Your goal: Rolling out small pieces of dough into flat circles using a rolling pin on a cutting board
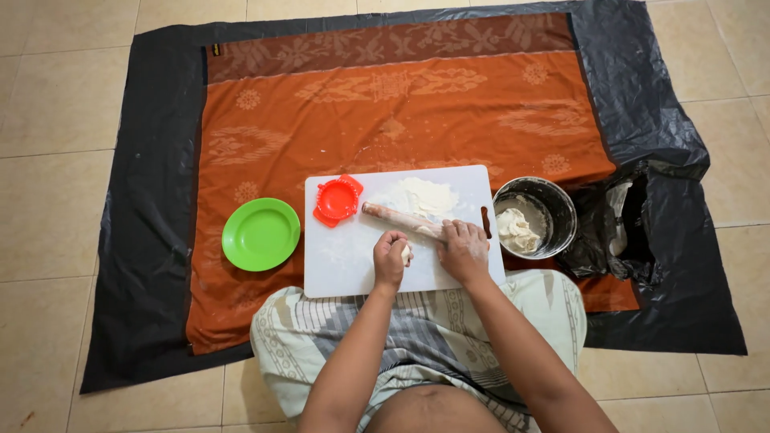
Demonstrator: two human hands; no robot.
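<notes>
Underneath: white board [345,265] | orange cloth [401,120] | black sheet [152,240] | tile floor [48,104]

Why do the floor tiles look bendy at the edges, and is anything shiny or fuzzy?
Head view: wide lens curves the tile floor lines near the edges; soft even light, faint shadows; mild sheen on the black plastic sheet and green plate; the left hand and right hand look slightly soft.

Single head-worn view, steeply downward, near, over the white cutting board [353,256].
</notes>
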